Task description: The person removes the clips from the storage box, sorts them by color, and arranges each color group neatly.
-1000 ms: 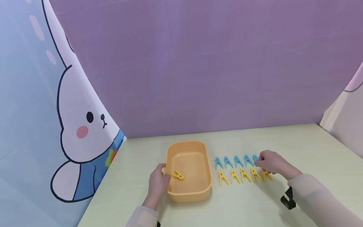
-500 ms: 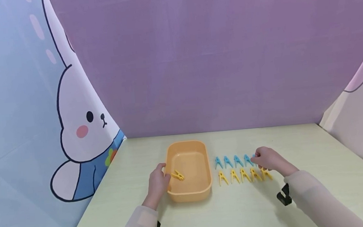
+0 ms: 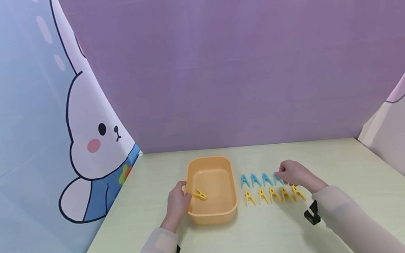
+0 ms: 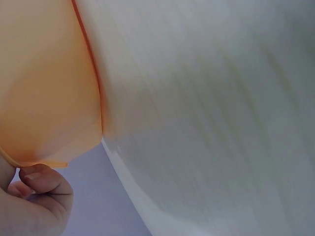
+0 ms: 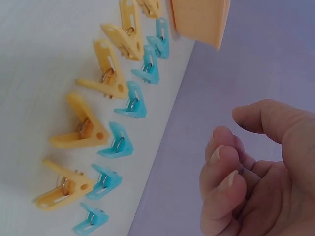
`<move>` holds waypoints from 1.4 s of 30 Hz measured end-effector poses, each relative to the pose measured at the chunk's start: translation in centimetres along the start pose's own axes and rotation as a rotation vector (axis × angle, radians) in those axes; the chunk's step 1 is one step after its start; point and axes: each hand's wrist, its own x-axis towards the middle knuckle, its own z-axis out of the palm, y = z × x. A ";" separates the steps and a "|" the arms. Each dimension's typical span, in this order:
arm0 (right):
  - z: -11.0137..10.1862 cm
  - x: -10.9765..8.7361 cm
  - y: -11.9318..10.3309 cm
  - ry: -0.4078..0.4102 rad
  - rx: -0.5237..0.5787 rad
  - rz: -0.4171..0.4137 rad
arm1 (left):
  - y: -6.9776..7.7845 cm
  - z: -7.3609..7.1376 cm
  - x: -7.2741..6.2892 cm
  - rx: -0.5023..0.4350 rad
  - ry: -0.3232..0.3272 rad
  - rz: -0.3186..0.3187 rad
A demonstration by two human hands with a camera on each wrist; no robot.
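Observation:
My left hand pinches the left rim of an orange plastic basin. In the left wrist view the thumb lies against that rim. One yellow clothespin lies inside the basin. My right hand hovers over the right end of a row of blue clothespins, hiding part of it. The right wrist view shows the right hand holding nothing, with thumb and loosely bent fingers apart. Nearer the person runs a row of yellow clothespins, their legs spread.
All of this is on a pale wood-grain table. A purple cloth hangs behind it, and a blue cloth with a cartoon rabbit hangs on the left. Black wrist devices sit at the sleeves.
My right hand has drifted left and slightly away from me, along the blue row. The left hand stays at the basin's rim. The head view has shifted very slightly.

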 end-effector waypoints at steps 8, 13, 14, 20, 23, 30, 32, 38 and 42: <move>0.0 0.4 -1.4 0.005 0.004 -0.017 | 0.2 -0.1 0.0 0.008 0.001 0.010; 0.2 0.7 -2.2 -0.003 0.003 -0.006 | 0.2 0.0 0.0 0.007 0.000 0.004; 0.3 0.7 -2.3 -0.005 0.001 -0.004 | 0.2 0.0 -0.1 0.006 0.002 0.007; 0.6 1.0 -2.9 -0.009 -0.009 -0.018 | 0.1 0.0 -0.1 0.001 0.001 0.009; 0.7 1.1 -3.2 -0.010 -0.005 -0.023 | 0.1 0.0 0.0 0.003 -0.004 0.002; 0.8 1.0 -3.8 -0.004 0.010 -0.071 | 0.2 0.0 -0.1 0.022 0.003 0.019; 0.8 1.0 -4.0 0.001 0.016 -0.090 | 0.3 0.0 -0.2 0.027 0.007 0.028; 1.6 1.2 -4.9 -0.003 0.031 -0.091 | 0.3 0.0 -0.2 0.019 0.005 0.025; 2.0 1.4 -6.0 -0.004 0.032 -0.094 | 0.3 0.1 -0.1 0.024 0.014 0.031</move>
